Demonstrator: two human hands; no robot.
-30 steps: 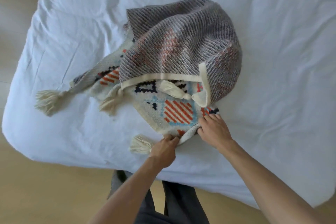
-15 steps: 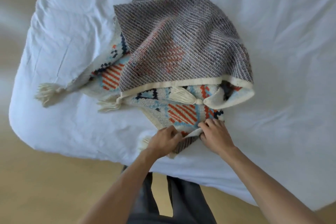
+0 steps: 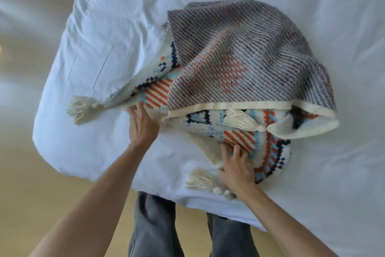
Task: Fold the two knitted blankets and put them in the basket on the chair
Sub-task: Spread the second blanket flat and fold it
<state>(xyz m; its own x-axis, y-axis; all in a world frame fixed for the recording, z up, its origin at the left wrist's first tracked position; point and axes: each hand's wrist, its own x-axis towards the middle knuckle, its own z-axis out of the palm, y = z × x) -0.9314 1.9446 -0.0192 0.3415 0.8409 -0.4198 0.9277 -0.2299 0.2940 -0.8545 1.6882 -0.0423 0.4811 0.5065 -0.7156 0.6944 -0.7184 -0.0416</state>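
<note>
1. Grey trousers (image 3: 154, 227) stand at 6 o'clock in the view, on a tan floor (image 3: 62, 183), against the near edge of the bed (image 3: 104, 48), which has a white cover.
2. Right hand (image 3: 237, 165): fingers curled and pinching the patterned face of the knitted blanket (image 3: 239, 65) at its near corner, 6 o'clock of the bundle. A cream tassel (image 3: 201, 180) lies just beside this hand at its 9 o'clock.
3. Left hand (image 3: 141, 125): fingers extended, not clenched, with the tips touching the blanket's folded edge at 8 o'clock of the bundle.
4. The blanket lies bunched on the bed, from centre toward 2 o'clock. The grey striped reverse side is folded over the top and the orange, blue and navy pattern shows beneath it.
5. A second tassel (image 3: 80, 108) rests on the cover at 9 o'clock. A third tassel (image 3: 242, 122) lies on the patterned face under the cream border.
</note>
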